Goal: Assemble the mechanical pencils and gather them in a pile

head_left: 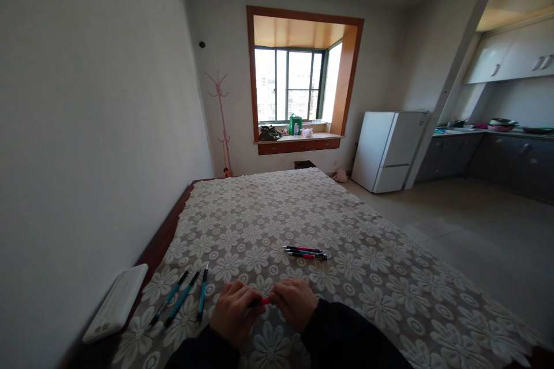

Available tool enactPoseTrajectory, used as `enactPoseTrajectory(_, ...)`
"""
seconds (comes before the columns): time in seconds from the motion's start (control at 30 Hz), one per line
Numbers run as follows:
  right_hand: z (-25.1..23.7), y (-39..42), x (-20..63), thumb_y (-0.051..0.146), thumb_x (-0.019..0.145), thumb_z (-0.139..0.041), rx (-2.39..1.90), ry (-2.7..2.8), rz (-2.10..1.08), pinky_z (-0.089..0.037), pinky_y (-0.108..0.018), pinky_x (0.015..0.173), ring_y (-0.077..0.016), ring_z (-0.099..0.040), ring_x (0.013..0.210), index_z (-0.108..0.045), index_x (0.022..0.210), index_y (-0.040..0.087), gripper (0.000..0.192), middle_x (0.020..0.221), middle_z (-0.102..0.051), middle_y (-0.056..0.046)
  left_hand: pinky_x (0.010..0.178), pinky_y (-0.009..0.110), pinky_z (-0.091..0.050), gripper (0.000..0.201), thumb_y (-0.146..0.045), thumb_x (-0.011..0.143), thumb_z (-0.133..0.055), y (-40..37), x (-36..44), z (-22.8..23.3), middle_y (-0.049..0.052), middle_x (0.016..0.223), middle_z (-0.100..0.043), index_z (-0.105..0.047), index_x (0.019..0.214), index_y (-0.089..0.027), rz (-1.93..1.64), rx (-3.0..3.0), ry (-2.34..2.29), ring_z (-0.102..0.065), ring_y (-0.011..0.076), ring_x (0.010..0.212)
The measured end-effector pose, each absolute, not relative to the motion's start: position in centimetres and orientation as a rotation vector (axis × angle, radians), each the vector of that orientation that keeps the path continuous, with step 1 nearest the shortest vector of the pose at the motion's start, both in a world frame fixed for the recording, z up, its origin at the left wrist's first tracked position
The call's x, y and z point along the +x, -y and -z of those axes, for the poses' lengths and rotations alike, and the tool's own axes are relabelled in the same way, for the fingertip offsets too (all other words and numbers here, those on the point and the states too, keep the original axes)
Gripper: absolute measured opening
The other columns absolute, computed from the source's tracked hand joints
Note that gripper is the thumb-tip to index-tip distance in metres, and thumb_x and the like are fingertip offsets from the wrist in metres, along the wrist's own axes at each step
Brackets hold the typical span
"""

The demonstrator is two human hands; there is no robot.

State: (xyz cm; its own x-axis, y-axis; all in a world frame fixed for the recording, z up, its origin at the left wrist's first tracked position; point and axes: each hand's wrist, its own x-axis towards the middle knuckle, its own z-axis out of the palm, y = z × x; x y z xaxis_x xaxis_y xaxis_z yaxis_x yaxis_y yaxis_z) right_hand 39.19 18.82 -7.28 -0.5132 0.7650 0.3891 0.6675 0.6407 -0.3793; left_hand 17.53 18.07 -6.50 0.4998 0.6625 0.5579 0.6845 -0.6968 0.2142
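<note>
Teal pens, left: three slim teal-and-black plastic pens [182, 298] lie apart on the greyish lace tablecloth with white flowers [367, 300], left of the hands; untouched, they look whole.
Pen in work, near middle: a slim bright-red plastic pen [265, 301], or part of one, sits between both hands; the fingers cover most of it, so how complete it is cannot be told.
Pen bunch, right and farther: a few slim black pens with red grips [307, 256] lie close together, roughly parallel, beyond the right hand, untouched.
Progress: judging by the layout, only the red pen is being worked on; what remains to do on the others does not show.
Left hand: the left hand [234, 308] is back up, fingers curled, thumb and forefinger pinching the red pen's left part.
Right hand: the right hand [296, 300] angles in from the right, curled fingertips closed on its right end.
</note>
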Motion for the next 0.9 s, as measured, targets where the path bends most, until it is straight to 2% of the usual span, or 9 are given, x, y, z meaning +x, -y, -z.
enactPoseTrajectory(0.03,7.3,-18.8,39.2,0.030,0.099,-0.049,-1.128,2.330,-0.259,-0.039,-0.027,0.069,-0.0159,-0.062,0.070,-0.061,0.076,0.021,0.028,0.072,-0.067,-0.001,0.070,0.031,-0.042,0.019,-0.041,0.090,-0.064,-18.1,17.5,6.5,-0.002,0.075,-0.070,-0.065,0.081,-0.024,0.976,-2.689,1.213,-0.063,0.0180,0.075)
enactPoseTrajectory(0.1,7.2,-18.8,39.2,0.034,0.096,-0.055,-1.113,2.298,-0.283,-0.041,-0.027,0.071,-0.0169,-0.062,0.074,-0.065,0.089,0.021,0.018,0.077,-0.068,-0.002,0.070,0.031,-0.042,0.019,-0.039,0.093,-0.058,-18.1,17.4,6.7,-0.001,0.078,-0.071,-0.066,0.083,-0.024,0.987,-2.671,1.252,-0.063,0.0178,0.077)
enactPoseTrajectory(0.2,6.5,-18.9,39.3,0.039,0.092,-0.063,-1.029,2.272,-0.263,-0.042,-0.028,0.074,-0.0188,-0.062,0.083,-0.063,0.106,0.022,0.023,0.090,-0.069,-0.003,0.068,0.030,-0.042,0.031,-0.032,0.100,-0.044,-18.2,17.2,7.1,0.000,0.075,-0.069,-0.064,0.079,-0.023,1.012,-2.632,1.325,-0.063,0.0173,0.074)
enactPoseTrajectory(0.27,6.3,-18.9,39.4,0.036,0.093,-0.061,-0.998,2.291,-0.225,-0.041,-0.028,0.074,-0.0187,-0.061,0.083,-0.063,0.099,0.022,0.016,0.089,-0.068,-0.003,0.067,0.030,-0.042,0.034,-0.032,0.101,-0.041,-18.3,17.0,7.2,0.000,0.072,-0.068,-0.064,0.076,-0.023,1.020,-2.626,1.321,-0.062,0.0172,0.073)
enactPoseTrajectory(0.37,6.6,-19.1,39.5,0.032,0.092,-0.060,-1.017,2.336,-0.195,-0.039,-0.029,0.072,-0.0177,-0.061,0.079,-0.063,0.091,0.022,0.011,0.082,-0.068,-0.002,0.068,0.029,-0.043,0.027,-0.037,0.098,-0.049,-18.4,16.9,7.1,0.000,0.073,-0.069,-0.066,0.080,-0.024,1.022,-2.640,1.262,-0.063,0.0175,0.074)
enactPoseTrajectory(0.5,7.3,-19.0,39.6,0.034,0.092,-0.060,-1.076,2.404,-0.199,-0.039,-0.030,0.072,-0.0166,-0.062,0.073,-0.065,0.088,0.022,0.013,0.077,-0.070,0.000,0.069,0.029,-0.045,0.024,-0.042,0.094,-0.056,-18.4,16.9,6.7,0.000,0.074,-0.070,-0.068,0.081,-0.025,1.012,-2.647,1.236,-0.063,0.0178,0.075)
enactPoseTrajectory(0.63,7.1,-19.0,39.6,0.033,0.096,-0.054,-1.111,2.390,-0.166,-0.037,-0.030,0.069,-0.0160,-0.061,0.069,-0.064,0.081,0.022,0.021,0.071,-0.068,0.000,0.070,0.030,-0.046,0.021,-0.040,0.095,-0.056,-18.3,16.9,6.7,-0.002,0.075,-0.071,-0.070,0.086,-0.028,1.054,-2.654,1.260,-0.064,0.0176,0.076)
enactPoseTrajectory(0.77,6.9,-19.4,39.8,0.034,0.099,-0.050,-1.063,2.266,-0.113,-0.038,-0.031,0.071,-0.0182,-0.060,0.077,-0.062,0.088,0.022,0.020,0.081,-0.068,-0.002,0.077,0.031,-0.046,0.028,-0.040,0.099,-0.045,-18.4,16.8,7.3,0.001,0.086,-0.073,-0.070,0.094,-0.026,1.265,-2.505,1.494,-0.065,0.0182,0.083)
enactPoseTrajectory(0.9,6.9,-19.8,40.1,0.034,0.101,-0.049,-1.040,2.173,-0.048,-0.040,-0.032,0.073,-0.0204,-0.057,0.081,-0.062,0.096,0.022,0.019,0.085,-0.065,-0.004,0.066,0.029,-0.043,0.037,-0.046,0.098,-0.043,-18.5,16.7,7.6,0.001,0.070,-0.065,-0.068,0.083,-0.023,1.283,-2.419,1.746,-0.060,0.0163,0.066)
